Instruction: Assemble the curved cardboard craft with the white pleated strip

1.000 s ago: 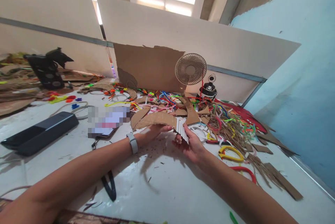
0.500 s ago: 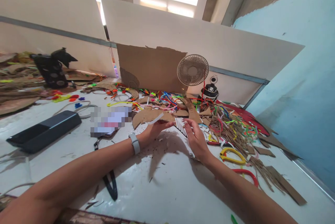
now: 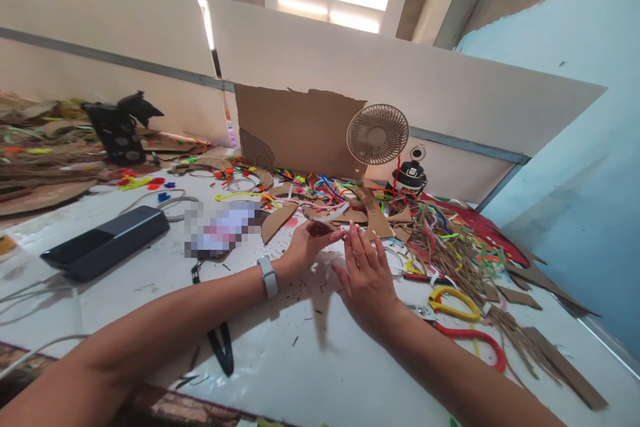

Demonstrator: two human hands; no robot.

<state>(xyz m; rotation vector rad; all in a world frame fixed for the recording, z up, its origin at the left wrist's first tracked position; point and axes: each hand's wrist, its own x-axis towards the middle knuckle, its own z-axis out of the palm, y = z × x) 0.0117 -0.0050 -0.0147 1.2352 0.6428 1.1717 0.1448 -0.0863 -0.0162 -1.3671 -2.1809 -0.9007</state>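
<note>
My left hand (image 3: 311,245) is closed, its thumb and fingertips pinched together above the white table. A narrow white strip (image 3: 334,213) curves out above those fingers. My right hand (image 3: 367,274) meets the left fingertips, its fingers stretched out and lying side by side. Whatever piece lies between the fingertips is mostly hidden. To the right of my right wrist lie scissors with one yellow and one red handle (image 3: 477,340). Left of my left hand is a cut piece of brown cardboard (image 3: 278,221).
A black power bank-like box (image 3: 107,240) and a blurred-out phone-shaped item (image 3: 225,227) lie on the left. A small fan (image 3: 378,134) stands at the back before a cardboard sheet (image 3: 300,130). Brown paper strands (image 3: 443,250) and coloured pipe cleaners pile up on the right.
The white-banded piece seen between my hands is now hidden. My right hand has turned, its fingers straightened against the left fingertips. The white strip has swung right. The scissors show more fully.
</note>
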